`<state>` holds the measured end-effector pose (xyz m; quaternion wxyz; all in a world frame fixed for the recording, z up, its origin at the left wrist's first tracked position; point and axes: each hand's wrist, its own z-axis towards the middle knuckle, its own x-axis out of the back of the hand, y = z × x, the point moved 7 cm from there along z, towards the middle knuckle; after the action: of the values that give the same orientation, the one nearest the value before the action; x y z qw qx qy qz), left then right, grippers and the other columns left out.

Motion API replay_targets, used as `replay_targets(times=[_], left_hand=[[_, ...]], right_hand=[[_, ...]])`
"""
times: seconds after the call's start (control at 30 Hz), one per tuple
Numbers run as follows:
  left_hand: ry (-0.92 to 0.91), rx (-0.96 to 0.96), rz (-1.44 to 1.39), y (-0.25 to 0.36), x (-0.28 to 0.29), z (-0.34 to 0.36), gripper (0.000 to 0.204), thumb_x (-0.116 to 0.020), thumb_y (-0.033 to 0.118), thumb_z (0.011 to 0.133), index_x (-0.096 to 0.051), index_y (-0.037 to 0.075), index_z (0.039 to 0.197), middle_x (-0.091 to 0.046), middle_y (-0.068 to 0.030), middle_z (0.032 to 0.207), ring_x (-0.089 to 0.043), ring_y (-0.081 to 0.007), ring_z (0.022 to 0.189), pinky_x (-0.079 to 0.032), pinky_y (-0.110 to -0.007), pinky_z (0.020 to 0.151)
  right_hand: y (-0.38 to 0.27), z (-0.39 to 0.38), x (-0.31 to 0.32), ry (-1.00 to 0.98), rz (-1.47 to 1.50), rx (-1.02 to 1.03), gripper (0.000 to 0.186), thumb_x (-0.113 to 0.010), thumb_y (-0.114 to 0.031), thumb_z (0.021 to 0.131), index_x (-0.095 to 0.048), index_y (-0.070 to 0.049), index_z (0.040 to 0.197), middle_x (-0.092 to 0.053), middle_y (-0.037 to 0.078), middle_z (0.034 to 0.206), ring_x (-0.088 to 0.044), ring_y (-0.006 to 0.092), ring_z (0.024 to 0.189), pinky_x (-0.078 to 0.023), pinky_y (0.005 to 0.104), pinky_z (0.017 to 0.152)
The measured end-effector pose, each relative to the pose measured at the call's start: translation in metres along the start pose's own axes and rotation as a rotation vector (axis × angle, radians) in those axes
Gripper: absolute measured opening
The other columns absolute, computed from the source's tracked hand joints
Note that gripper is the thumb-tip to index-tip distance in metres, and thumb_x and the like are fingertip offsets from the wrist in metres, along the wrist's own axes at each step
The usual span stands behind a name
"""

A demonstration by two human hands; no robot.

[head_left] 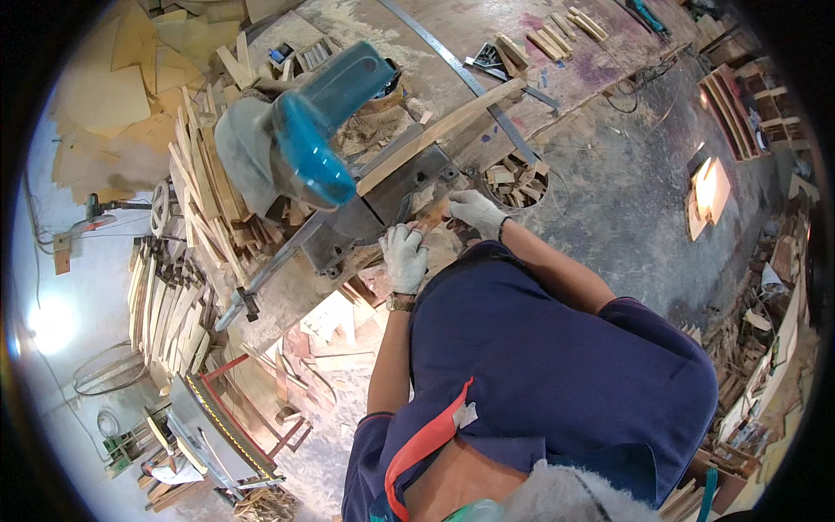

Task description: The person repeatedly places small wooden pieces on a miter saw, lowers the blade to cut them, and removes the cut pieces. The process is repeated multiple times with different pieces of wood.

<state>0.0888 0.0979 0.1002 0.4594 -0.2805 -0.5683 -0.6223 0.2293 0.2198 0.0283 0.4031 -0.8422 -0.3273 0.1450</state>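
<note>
My left hand (404, 259), in a pale work glove, has its fingers curled on a small light-brown wooden piece (432, 217) at the near edge of the miter saw base (327, 245). My right hand (477, 211), also gloved, is closed on the other end of that piece; its fingertips are partly hidden. The saw's teal motor housing (322, 157) is above and left of my hands, and a long light board (444, 130) lies along the back of the saw.
Stacked strips (200, 191) stand left of the saw. A steel straightedge (461, 74) and short blocks (552, 39) lie on the bench behind it. An offcut bin (513, 183) is right of my right hand. A red-framed stand (239, 435) is at lower left, a lit panel (709, 191) far right.
</note>
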Motion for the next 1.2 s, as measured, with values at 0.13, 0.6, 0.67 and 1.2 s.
replay_targets(times=[0.13, 0.6, 0.67, 1.2], left_hand=[[0.143, -0.043, 0.061, 0.030, -0.010, 0.025, 0.018, -0.076, 0.018, 0.077, -0.067, 0.008, 0.087, -0.066, -0.0116, 0.119, -0.057, -0.0344, 0.106, -0.043, -0.048, 0.090], [0.050, 0.149, -0.037, 0.015, -0.016, 0.014, 0.020, -0.075, 0.021, 0.083, -0.062, 0.006, 0.082, -0.061, -0.0084, 0.095, -0.057, -0.0321, 0.097, -0.042, -0.044, 0.083], [0.075, 0.178, -0.034, 0.012, -0.013, 0.010, 0.019, -0.075, 0.020, 0.083, -0.062, 0.006, 0.082, -0.059, -0.0090, 0.092, -0.056, -0.0328, 0.095, -0.042, -0.045, 0.083], [0.405, 0.549, 0.157, -0.125, 0.044, -0.047, 0.025, -0.074, 0.027, 0.085, -0.075, 0.008, 0.101, -0.063, -0.0099, 0.103, -0.057, -0.0335, 0.106, -0.044, -0.050, 0.091]], right_hand=[[-0.003, 0.030, 0.064, 0.056, 0.333, 0.033, 0.019, -0.062, -0.014, 0.097, -0.070, 0.000, 0.107, -0.070, 0.008, 0.084, -0.067, 0.0165, 0.063, -0.053, 0.0297, 0.055], [-0.079, 0.153, 0.165, 0.382, 0.687, 0.101, 0.021, -0.060, -0.020, 0.099, -0.060, -0.002, 0.109, -0.067, 0.012, 0.095, -0.067, 0.0252, 0.070, -0.055, 0.0388, 0.058], [-0.052, 0.150, 0.146, 0.466, 0.651, -0.002, 0.019, -0.058, -0.019, 0.100, -0.059, -0.003, 0.109, -0.066, 0.013, 0.091, -0.068, 0.0260, 0.069, -0.054, 0.0396, 0.055], [-0.026, 0.138, 0.056, 0.284, 0.673, 0.065, 0.013, -0.062, -0.019, 0.103, -0.060, -0.007, 0.100, -0.066, 0.007, 0.087, -0.072, 0.0229, 0.076, -0.049, 0.0318, 0.049]])
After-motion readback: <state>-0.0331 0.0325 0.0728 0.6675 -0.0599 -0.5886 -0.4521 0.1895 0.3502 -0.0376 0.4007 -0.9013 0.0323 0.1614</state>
